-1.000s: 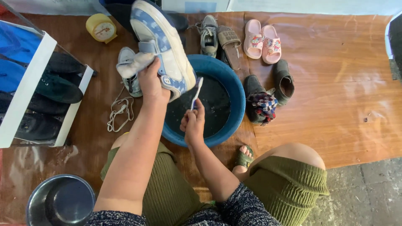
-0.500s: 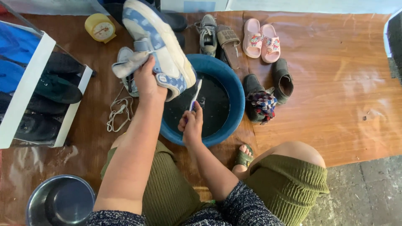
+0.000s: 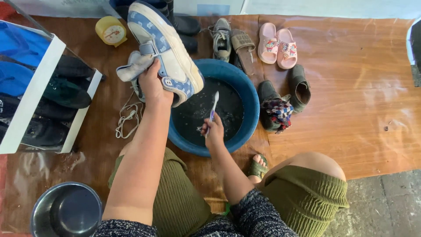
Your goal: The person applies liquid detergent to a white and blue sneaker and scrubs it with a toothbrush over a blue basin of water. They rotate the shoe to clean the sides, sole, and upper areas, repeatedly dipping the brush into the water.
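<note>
Floor (image 3: 351, 109): brown wood-pattern vinyl sheet, glossy, creased, soft daylight glare right of pink slippers (image 3: 277, 47). Bare grey concrete (image 3: 386, 206) below sheet, well down-right of slippers. Pale wall base (image 3: 333, 6) just above slippers. White shoe rack (image 3: 35, 92) far left of slippers, holding dark and blue footwear. Yellow alarm clock (image 3: 111, 30) left of slippers, near rack. Steel bowl (image 3: 66, 213) far down-left of slippers. Dark shoes (image 3: 300, 87) just below slippers.
</note>
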